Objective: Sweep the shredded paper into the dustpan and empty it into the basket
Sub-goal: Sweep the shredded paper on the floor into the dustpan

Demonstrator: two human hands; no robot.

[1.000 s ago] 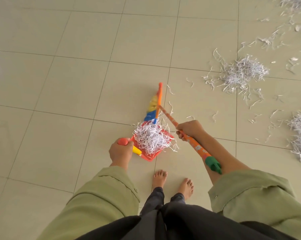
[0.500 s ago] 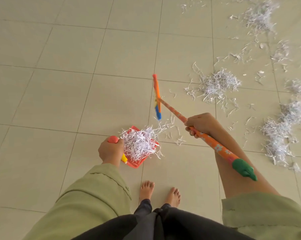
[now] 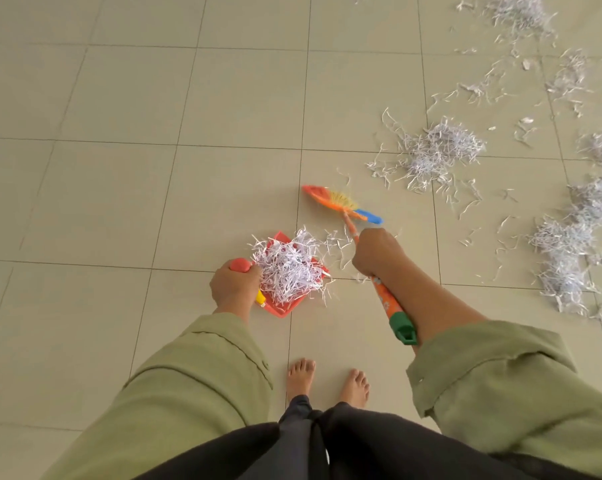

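We see the left hand (image 3: 233,287) with its fingers curled around the handle of the red dustpan (image 3: 282,308), which is full of shredded paper (image 3: 289,265). The right hand (image 3: 377,252) grips the broom (image 3: 342,204) by its orange stick. More paper piles (image 3: 438,150) lie on the floor (image 3: 119,168) toward its far right side.

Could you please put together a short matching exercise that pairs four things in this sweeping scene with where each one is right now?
Things:
1. red plastic dustpan
2. colourful toy broom with orange handle
3. loose pile of white shredded paper
4. green cap on the broom handle's end

Places:
A. beside the right forearm
B. held by the left hand, heaped with shreds
C. on the tiles, beyond the broom
D. gripped by the right hand

Pairs: 1-B, 2-D, 3-C, 4-A
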